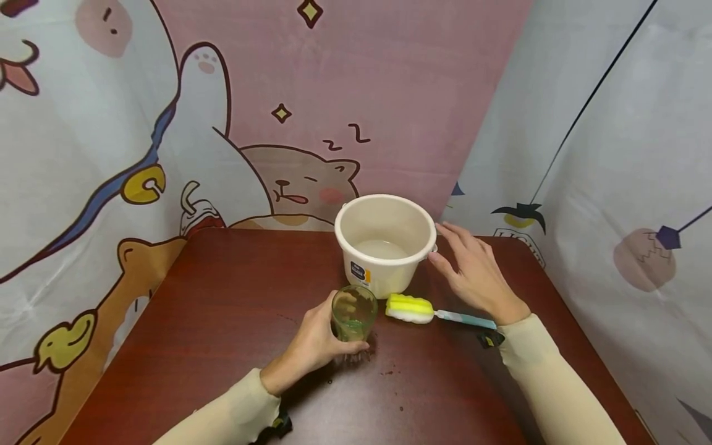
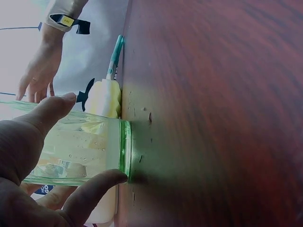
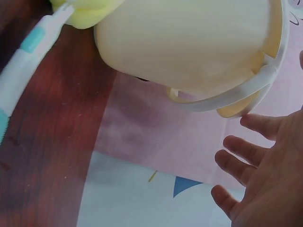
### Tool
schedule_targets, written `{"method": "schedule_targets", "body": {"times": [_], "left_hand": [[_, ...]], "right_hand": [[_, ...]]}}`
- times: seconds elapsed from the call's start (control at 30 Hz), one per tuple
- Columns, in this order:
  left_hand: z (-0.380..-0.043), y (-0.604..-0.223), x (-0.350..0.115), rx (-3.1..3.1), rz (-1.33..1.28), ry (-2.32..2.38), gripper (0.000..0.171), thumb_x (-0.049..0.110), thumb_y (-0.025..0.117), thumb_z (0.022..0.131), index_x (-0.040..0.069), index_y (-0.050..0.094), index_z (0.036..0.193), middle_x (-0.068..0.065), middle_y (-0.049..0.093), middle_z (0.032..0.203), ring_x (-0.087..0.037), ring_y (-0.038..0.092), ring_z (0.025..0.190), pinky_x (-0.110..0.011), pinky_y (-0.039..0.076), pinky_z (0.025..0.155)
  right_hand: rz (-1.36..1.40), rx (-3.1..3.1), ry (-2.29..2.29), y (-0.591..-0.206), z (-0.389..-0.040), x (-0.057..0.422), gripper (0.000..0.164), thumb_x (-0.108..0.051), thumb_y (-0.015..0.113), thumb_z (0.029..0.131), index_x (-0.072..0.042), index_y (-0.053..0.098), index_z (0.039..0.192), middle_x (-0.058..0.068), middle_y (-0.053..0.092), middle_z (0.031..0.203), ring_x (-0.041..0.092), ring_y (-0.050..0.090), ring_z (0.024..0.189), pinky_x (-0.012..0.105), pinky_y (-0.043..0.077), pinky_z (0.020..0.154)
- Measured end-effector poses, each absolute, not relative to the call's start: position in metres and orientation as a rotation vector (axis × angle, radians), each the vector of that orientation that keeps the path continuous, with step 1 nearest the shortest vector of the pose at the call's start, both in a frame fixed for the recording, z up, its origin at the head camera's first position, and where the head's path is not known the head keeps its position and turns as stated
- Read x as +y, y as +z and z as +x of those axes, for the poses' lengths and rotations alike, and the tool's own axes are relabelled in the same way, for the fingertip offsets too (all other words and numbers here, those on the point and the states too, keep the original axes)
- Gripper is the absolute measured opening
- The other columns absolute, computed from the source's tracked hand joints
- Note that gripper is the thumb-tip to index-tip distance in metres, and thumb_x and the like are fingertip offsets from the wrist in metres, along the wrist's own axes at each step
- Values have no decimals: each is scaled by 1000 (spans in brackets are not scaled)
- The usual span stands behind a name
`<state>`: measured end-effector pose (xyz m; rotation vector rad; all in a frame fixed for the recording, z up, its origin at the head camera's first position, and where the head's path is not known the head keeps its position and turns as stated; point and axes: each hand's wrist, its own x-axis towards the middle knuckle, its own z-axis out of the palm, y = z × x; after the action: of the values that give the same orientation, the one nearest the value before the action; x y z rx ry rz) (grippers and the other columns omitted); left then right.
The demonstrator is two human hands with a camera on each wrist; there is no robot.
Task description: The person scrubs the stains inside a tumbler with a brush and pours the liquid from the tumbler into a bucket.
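My left hand (image 1: 321,339) grips a clear green-tinted drinking glass (image 1: 354,314), thumb on one side and fingers round the other. Droplets show on the glass wall in the left wrist view, and its base is close to the tabletop. A cream plastic bucket (image 1: 384,272) with a blue and orange label stands just behind the glass. At the bucket's right side is my right hand (image 1: 470,269), fingers spread, fingertips right at the rim near the bucket's handle (image 3: 236,94). Between the hands lies a sponge brush (image 1: 410,309) with a yellow and white head and a white and teal handle.
The dark red wooden table (image 1: 250,278) carries scattered water drops in front of the bucket. A cartoon-printed cloth (image 1: 411,111) hangs behind the table and along both sides.
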<state>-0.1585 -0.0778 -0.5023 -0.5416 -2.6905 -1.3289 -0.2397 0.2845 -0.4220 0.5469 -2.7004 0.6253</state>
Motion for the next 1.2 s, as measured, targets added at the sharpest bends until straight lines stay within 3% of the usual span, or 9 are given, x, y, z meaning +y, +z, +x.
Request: {"method": "schedule_targets", "body": {"times": [0.7,1.2], "left_hand": [[-159,-504,-78,-2682,-549,-1337,87,34,115,71,24,66,143,2,84,128,-21,83,120,-45,67,102],[-159,-505,-78,-2679,-552,-1326,87,36,115,71,26,66,143,4,84,127,-19,83,119,-44,67,101]], "right_hand": [[636,-2758,385,-404,-261,269,83,-67,47,119,-20,31,186,10,30,194,43,27,181,77,10,144],[667,-2839,324,-391,-282,256,86,-69,43,119,-18,28,186,10,25,196,38,22,183,75,7,145]]}}
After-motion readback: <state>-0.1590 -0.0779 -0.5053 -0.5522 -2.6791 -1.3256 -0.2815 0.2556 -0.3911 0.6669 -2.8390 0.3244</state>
